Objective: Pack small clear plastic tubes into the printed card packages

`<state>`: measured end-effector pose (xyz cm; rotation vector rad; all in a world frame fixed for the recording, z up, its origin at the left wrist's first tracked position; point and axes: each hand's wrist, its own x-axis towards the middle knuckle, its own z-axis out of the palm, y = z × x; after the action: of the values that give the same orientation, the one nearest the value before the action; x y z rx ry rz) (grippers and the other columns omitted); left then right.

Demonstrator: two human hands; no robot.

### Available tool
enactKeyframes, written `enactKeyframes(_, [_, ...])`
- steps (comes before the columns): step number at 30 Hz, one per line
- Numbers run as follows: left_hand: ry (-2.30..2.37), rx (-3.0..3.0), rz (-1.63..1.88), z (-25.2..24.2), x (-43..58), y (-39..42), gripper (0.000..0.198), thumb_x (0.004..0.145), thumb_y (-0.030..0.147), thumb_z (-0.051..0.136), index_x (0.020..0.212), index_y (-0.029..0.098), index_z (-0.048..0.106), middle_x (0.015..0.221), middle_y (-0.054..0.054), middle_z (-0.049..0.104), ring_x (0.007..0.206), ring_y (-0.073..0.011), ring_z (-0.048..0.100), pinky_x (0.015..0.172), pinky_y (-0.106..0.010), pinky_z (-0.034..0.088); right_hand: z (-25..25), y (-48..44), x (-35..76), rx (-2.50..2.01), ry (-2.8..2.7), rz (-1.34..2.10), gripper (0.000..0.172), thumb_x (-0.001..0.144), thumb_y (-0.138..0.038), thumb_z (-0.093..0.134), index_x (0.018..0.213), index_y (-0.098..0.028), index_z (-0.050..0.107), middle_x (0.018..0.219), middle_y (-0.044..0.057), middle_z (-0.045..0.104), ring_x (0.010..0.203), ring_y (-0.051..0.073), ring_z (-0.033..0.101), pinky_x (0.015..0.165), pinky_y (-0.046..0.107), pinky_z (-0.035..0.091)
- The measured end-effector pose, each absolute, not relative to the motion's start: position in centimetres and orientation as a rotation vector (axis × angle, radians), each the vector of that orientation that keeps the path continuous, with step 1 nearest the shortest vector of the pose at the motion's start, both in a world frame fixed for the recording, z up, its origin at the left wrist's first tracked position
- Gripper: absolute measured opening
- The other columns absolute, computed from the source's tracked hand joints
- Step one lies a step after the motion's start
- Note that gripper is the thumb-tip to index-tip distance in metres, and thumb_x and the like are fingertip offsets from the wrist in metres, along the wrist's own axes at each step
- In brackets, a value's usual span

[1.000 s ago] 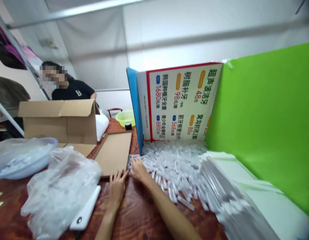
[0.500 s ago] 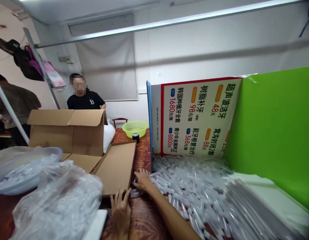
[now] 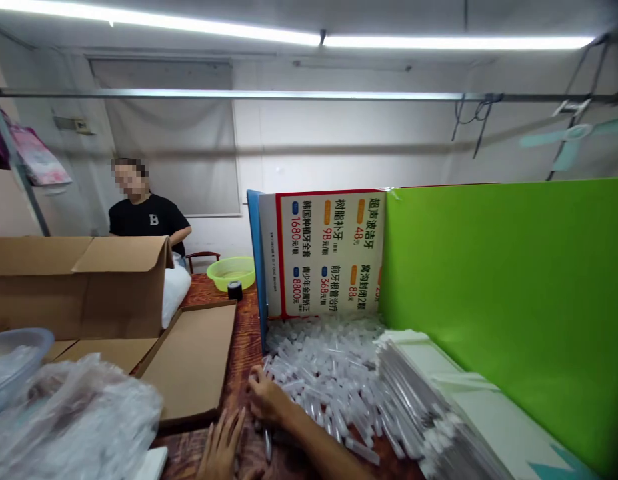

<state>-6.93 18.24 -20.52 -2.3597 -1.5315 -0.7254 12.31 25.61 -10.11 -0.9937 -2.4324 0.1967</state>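
My left hand (image 3: 223, 440) lies palm down at the table's near edge, its fingers stretched out beside the corner of the flat cardboard tray (image 3: 193, 360). Just to its right, my right hand (image 3: 269, 398) has its fingers curled inward; whatever they hold is hidden. A narrow shiny piece (image 3: 267, 445) shows on the table below that hand, too blurred to name. Many small translucent plastic tubes (image 3: 329, 373) are heaped right beside my right hand and forearm.
A green board (image 3: 499, 280) and a printed board (image 3: 333, 253) wall in the tubes, with stacked white-edged pieces (image 3: 413, 380) at right. To the left are a plastic bag (image 3: 79, 420), cardboard box (image 3: 73, 303) and bluish basin (image 3: 19, 360). A person (image 3: 149, 217) stands behind.
The view has swung right and up. My right hand, earlier spread over a clear object at the tray's edge, now has its fingers curled. My left hand stays flat near the tray.
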Motion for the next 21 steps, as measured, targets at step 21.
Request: enactKeyframes(21, [-1.381,-2.743,-0.781,-15.7,2.2,19.0,0.049,0.091,0.041,0.064,0.138,0.031,0.059,0.144,-0.012,0.060,0.132,-0.0258,0.059,0.108,-0.039,0.054,-11.3,10.4,21.7,-1.667,-2.007,0.206,0.035,0.091,-0.023,0.059,0.125,-0.028,0.063,0.125,0.009,0.067,0.117,0.033,0.059,0.104,0.053,0.045])
